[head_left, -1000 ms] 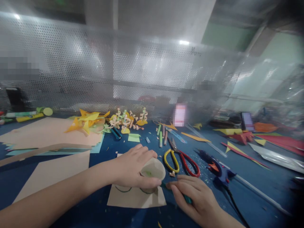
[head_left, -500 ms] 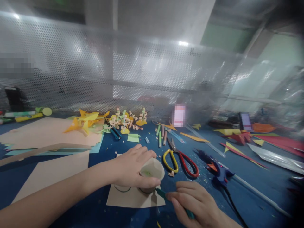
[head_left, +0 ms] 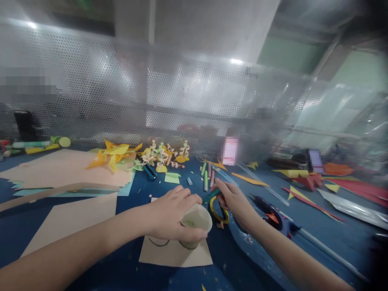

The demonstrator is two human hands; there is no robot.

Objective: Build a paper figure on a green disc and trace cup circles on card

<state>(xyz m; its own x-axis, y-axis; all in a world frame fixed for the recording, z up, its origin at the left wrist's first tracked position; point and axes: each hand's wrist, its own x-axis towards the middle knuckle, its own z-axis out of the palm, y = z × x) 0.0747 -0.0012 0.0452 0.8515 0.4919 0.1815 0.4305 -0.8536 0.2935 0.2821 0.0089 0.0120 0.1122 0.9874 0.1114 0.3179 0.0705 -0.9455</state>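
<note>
My left hand (head_left: 177, 214) is wrapped round a pale cup (head_left: 197, 223), which stands on a small beige sheet (head_left: 176, 256). Part of a dark curved line (head_left: 158, 243) shows on the sheet, left of the cup. Above and right of the cup, my right hand (head_left: 230, 198) grips a teal pen (head_left: 211, 195), its tip by the cup's far side. Scissors with a yellow handle loop (head_left: 218, 210) lie under my right hand, which hides most of them.
Beige and blue sheets (head_left: 63, 169) lie at the left, with yellow paper shapes (head_left: 113, 152) on them. Chalk-like sticks (head_left: 205, 180) lie behind my hands. A dark blue glue gun (head_left: 280, 220) and coloured paper scraps (head_left: 306, 202) are at the right.
My right hand has moved up and away with the teal pen, from the cup's near side to its far side, now covering part of the scissors. My left hand stays on the cup.
</note>
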